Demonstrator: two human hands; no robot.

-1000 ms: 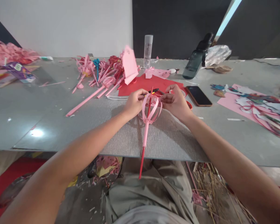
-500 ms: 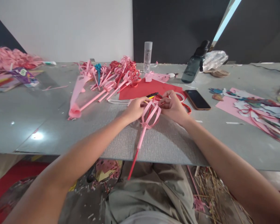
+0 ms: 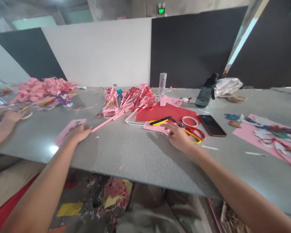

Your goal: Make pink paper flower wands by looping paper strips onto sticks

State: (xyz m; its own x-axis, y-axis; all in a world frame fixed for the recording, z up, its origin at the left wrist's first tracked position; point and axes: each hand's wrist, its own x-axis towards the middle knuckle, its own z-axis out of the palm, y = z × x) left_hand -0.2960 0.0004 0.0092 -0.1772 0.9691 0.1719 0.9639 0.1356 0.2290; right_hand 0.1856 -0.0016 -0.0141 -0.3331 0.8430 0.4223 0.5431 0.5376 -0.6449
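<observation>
My left hand (image 3: 78, 133) lies over a pink paper piece (image 3: 63, 134) at the left; its fingers are mostly hidden. Its thumb side is close to the end of a pink paper-wrapped stick (image 3: 104, 123), which reaches into a pile of pink and red looped paper strips (image 3: 142, 97). My right hand (image 3: 180, 137) is open, fingers partly spread, over a small pink sheet (image 3: 151, 127). Just beyond its fingertips is a yellow-and-black utility knife (image 3: 160, 121). Beside it lie scissors (image 3: 196, 133) with red and yellow handles, and a white tape roll (image 3: 190, 121).
Behind the knife lies red paper (image 3: 167, 111). A phone (image 3: 212, 125) and a dark bottle (image 3: 205, 94) stand to the right, near pink paper with scraps (image 3: 244, 132). A clear tube (image 3: 162, 84) stands at the back. Another person's hand (image 3: 12, 117) is at far left.
Both hands have let go of the pink looped paper piece on its red stick. My left hand has moved left to the pink paper, and the view has tilted up and left.
</observation>
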